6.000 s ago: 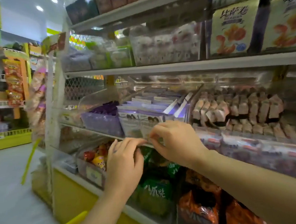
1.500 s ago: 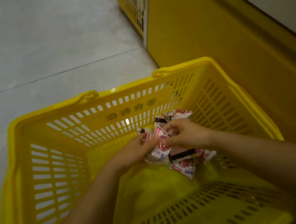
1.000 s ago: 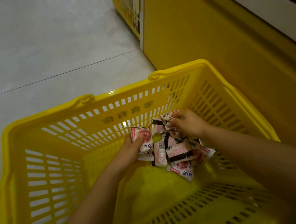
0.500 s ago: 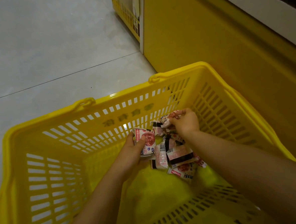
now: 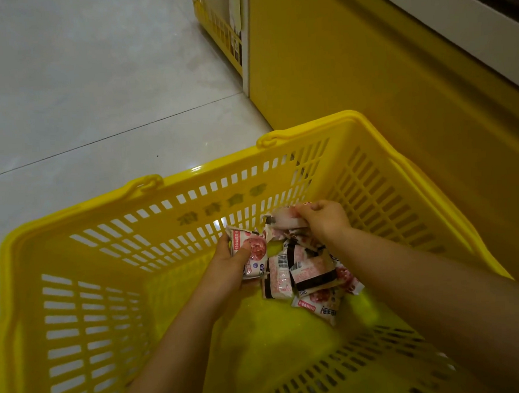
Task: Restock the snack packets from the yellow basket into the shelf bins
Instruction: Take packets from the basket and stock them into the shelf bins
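Our left hand [image 5: 229, 265] grips one packet [image 5: 252, 253] upright. The thumb is pressed across its printed front and the fingers are wrapped behind it, so most of the pink-and-white face shows. The hand sits low inside the basket [image 5: 161, 199], near the far wall, with the palm turned toward the right. Its forearm rises from the lower edge and slants up and to the right.

Our right hand [image 5: 326, 219] is curled knuckles-up, with the wrist bent downward. Its fingertips pinch the edge of a top packet [image 5: 284, 220], which is lifted just above the rest. We cannot tell whether that packet still touches those below. The right forearm enters from the lower right and crosses over the basket's near corner.

Between and beneath the two hands lies a pile [image 5: 306, 278] of the same small packets, loose and overlapping on the basket's bottom toward its far right corner. Some lie face up and some show barcodes.

The basket stands on a pale tiled floor [image 5: 78, 86], just beside the yellow shelf base [image 5: 366, 83] on the right. Its slotted walls surround both hands. No shelf bins are in view here.
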{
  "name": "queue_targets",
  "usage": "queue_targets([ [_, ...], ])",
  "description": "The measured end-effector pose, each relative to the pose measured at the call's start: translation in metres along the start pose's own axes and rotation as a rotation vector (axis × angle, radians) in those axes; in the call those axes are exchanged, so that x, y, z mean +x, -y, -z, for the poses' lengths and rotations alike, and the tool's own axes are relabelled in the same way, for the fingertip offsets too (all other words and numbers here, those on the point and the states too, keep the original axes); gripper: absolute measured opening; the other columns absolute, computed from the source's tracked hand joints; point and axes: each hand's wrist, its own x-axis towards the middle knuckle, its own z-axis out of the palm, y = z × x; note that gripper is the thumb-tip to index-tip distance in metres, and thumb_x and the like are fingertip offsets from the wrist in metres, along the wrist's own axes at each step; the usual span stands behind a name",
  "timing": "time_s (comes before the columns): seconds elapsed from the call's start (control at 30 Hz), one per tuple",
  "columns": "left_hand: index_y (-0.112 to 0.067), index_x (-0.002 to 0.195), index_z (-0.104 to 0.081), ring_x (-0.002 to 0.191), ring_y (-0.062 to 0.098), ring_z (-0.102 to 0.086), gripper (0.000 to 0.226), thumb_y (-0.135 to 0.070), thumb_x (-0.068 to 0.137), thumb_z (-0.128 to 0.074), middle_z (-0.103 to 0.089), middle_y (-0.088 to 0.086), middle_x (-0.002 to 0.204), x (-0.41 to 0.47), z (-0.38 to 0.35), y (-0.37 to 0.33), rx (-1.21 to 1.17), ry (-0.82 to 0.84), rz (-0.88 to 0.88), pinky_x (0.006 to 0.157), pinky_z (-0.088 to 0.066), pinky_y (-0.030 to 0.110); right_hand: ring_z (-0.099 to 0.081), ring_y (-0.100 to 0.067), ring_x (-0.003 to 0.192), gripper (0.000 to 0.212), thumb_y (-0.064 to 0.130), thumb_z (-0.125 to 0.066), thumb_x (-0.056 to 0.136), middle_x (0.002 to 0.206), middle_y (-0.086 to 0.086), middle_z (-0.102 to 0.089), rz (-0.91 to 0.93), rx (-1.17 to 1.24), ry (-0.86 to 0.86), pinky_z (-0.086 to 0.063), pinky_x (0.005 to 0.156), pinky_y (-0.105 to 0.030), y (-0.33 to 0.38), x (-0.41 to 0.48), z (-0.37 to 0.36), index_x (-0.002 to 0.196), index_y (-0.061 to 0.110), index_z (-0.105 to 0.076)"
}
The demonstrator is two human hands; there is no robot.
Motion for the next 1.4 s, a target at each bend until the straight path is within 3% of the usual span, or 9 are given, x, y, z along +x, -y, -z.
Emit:
queue_targets([
  [0.1,-0.026,0.144,-0.033,0.090,0.020,-0.070,0.047,-0.025,0.100,-0.049,-0.065,0.003,0.115,0.001,0.000,0.003,0.017,0.006,-0.011,0.080,-0.059,0.043,-0.061,-0.030,0.096,0.018,0.025,-0.072,0.085,0.106,-0.015,-0.064,-0.033,0.037,-0.027,-0.054,0.078,-0.039,0.003,-0.003,-0.006,0.086,0.011,-0.060],
  [0.3,-0.027,0.143,-0.036,0.087,0.022,-0.072,0.047,-0.026,0.098,-0.052,-0.066,0.005,0.114,0.002,0.002,0.002,-0.013,0.003,-0.003,0.071,-0.060,0.042,-0.056,-0.033,0.115,0.066,0.006,-0.074,0.080,0.129,-0.016,-0.053,-0.052,0.074,0.054,-0.049,0.098,-0.045,0.005,0.004,0.004,0.135,0.009,-0.040],
  [0.4,-0.028,0.143,-0.035,0.090,0.024,-0.072,0.048,-0.026,0.098,-0.053,-0.064,0.007,0.118,0.004,0.004,0.002,0.008,-0.006,-0.008,0.076,-0.059,0.047,-0.067,-0.033,0.095,0.044,-0.003,-0.069,0.080,0.111,-0.017,-0.063,-0.044,0.062,0.182,-0.057,0.082,-0.045,0.008,0.005,0.025,0.121,0.005,-0.055],
  [0.5,-0.029,0.144,-0.034,0.092,0.023,-0.071,0.050,-0.027,0.098,-0.053,-0.063,0.006,0.122,0.005,0.006,0.003,0.037,-0.017,-0.010,0.081,-0.058,0.047,-0.071,-0.016,0.066,0.024,-0.002,-0.064,0.084,0.087,-0.008,-0.069,0.155,-0.110,0.276,-0.056,0.053,-0.026,0.018,0.001,0.048,0.101,0.013,-0.063],
  [0.7,-0.026,0.136,-0.043,0.089,0.021,-0.073,0.041,-0.029,0.097,-0.053,-0.073,0.002,0.105,0.002,0.000,0.001,-0.020,0.105,0.039,0.077,-0.059,0.043,-0.072,-0.013,0.086,0.025,0.020,-0.069,0.085,0.097,-0.004,-0.074,0.236,-0.432,0.774,-0.058,0.072,-0.023,0.030,-0.021,0.053,0.109,0.015,-0.063],
  [0.83,-0.031,0.130,-0.047,0.097,0.024,-0.071,0.040,-0.051,0.095,-0.047,-0.072,0.001,0.111,-0.005,-0.005,-0.004,-0.042,0.244,-0.005,0.080,-0.057,0.043,-0.071,-0.023,0.090,0.026,0.017,-0.070,0.085,0.099,-0.007,-0.073,0.392,-0.465,0.691,-0.056,0.085,-0.046,0.022,-0.031,0.034,0.109,0.011,-0.065],
  [1.03,-0.025,0.130,-0.047,0.094,0.015,-0.071,0.075,-0.045,0.065,-0.078,-0.071,-0.002,0.110,-0.007,-0.006,-0.002,0.084,0.184,-0.120,0.080,-0.059,0.036,-0.067,-0.013,0.092,0.027,0.031,-0.065,0.088,0.105,-0.001,-0.069,0.425,-0.365,0.609,-0.056,0.080,-0.029,0.012,-0.021,0.040,0.111,0.018,-0.064],
  [1.23,-0.023,0.128,-0.046,0.095,0.016,-0.070,0.054,-0.031,0.082,-0.073,-0.069,0.001,0.113,-0.001,0.002,0.006,0.099,0.027,-0.127,0.087,-0.057,0.043,-0.048,-0.016,0.114,0.049,0.044,-0.064,0.086,0.125,-0.002,-0.052,0.655,-1.224,0.438,-0.045,0.092,-0.029,-0.021,-0.010,0.050,0.130,0.022,-0.057],
  [1.4,-0.021,0.130,-0.045,0.094,0.016,-0.070,0.057,-0.031,0.081,-0.073,-0.069,0.002,0.112,0.000,0.004,0.007,0.100,0.004,-0.117,0.083,-0.058,0.040,-0.039,-0.020,0.117,0.054,0.053,-0.060,0.083,0.128,-0.003,-0.045,0.776,-1.529,0.368,-0.037,0.100,-0.037,-0.039,-0.017,0.038,0.128,0.023,-0.058],
])
